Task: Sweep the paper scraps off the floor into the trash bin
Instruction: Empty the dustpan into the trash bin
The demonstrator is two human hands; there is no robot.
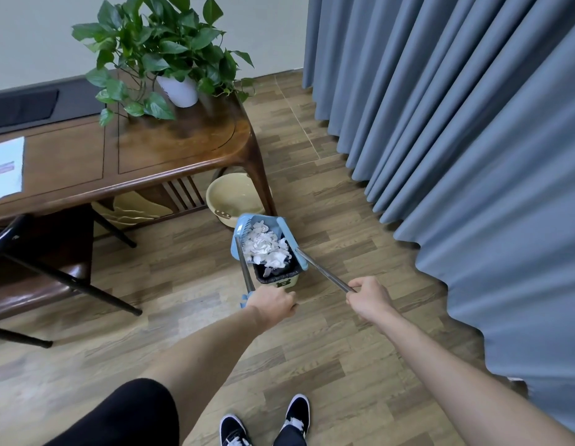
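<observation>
A blue dustpan (240, 227) full of white paper scraps (265, 248) is tipped over a small trash bin (280, 280) with a dark liner, standing on the wooden floor. My left hand (273, 304) grips the dustpan's metal handle (246, 268). My right hand (369, 298) grips the metal handle (324, 274) of the blue broom (291, 241), whose head lies along the dustpan's right side over the bin. Some scraps lie inside the bin.
A dark wooden table (170, 146) with a potted plant (173, 59) stands at the left, a cream basin (234, 196) on the floor by its leg. Grey-blue curtains (456, 123) hang along the right. A chair (54, 278) stands at the left.
</observation>
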